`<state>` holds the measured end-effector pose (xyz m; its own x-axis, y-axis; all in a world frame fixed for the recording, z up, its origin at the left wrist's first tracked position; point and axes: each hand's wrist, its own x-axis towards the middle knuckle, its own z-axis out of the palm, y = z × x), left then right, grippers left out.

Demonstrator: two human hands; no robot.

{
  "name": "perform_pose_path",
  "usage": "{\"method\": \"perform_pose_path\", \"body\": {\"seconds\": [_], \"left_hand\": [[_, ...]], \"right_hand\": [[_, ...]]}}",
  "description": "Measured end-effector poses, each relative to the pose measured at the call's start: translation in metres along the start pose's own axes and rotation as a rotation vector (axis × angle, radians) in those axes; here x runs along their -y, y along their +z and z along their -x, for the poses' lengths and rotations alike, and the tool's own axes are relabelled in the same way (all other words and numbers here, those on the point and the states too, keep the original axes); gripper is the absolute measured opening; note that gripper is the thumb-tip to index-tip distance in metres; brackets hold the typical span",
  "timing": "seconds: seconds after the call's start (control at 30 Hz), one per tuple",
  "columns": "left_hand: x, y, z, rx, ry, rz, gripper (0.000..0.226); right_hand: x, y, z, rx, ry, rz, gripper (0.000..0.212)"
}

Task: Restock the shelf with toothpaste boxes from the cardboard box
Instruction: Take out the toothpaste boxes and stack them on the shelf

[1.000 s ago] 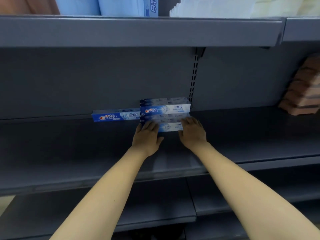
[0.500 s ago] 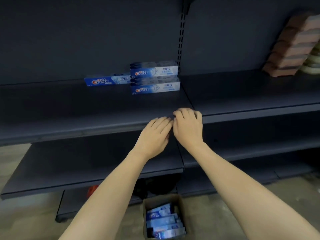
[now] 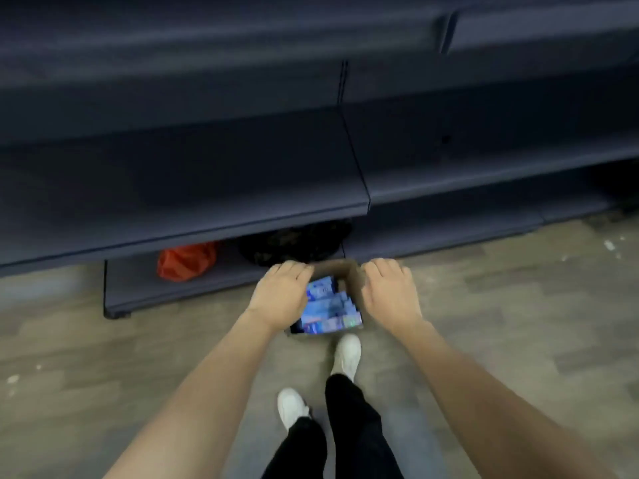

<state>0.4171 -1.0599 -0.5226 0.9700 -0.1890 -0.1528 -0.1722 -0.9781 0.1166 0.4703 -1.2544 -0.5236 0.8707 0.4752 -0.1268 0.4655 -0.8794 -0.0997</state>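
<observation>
hands: shelf edge → over cardboard box (image 3: 352, 274) | toothpaste boxes (image 3: 328, 309) below | empty

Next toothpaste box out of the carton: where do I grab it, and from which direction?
Come straight down from above: the cardboard box opens upward and the toothpaste boxes stand packed on end. Pinch one exposed top end across its narrow faces, probably on the right, where the left hand isn't covering.

A shop aisle with display shelving

Long dark metal shelves (image 3: 193, 188) run in tiers along a wood-look floor (image 3: 501, 323); an open cardboard box (image 3: 351, 276) packed with blue toothpaste boxes (image 3: 328, 311) stands on the floor before them.
</observation>
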Motion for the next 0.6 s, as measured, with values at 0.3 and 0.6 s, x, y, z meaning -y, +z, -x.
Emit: {"method": "perform_pose_path", "body": {"seconds": [0.3, 0.6], "left_hand": [[0.013, 0.190, -0.045, 0.326, -0.237, 0.113, 0.051], [0.021, 0.358, -0.085, 0.603, -0.317, 0.072, 0.044]], "right_hand": [[-0.030, 0.188, -0.020, 0.432, 0.046, -0.107, 0.041], [-0.036, 0.347, -0.076, 0.677, -0.114, -0.045, 0.053]]}}
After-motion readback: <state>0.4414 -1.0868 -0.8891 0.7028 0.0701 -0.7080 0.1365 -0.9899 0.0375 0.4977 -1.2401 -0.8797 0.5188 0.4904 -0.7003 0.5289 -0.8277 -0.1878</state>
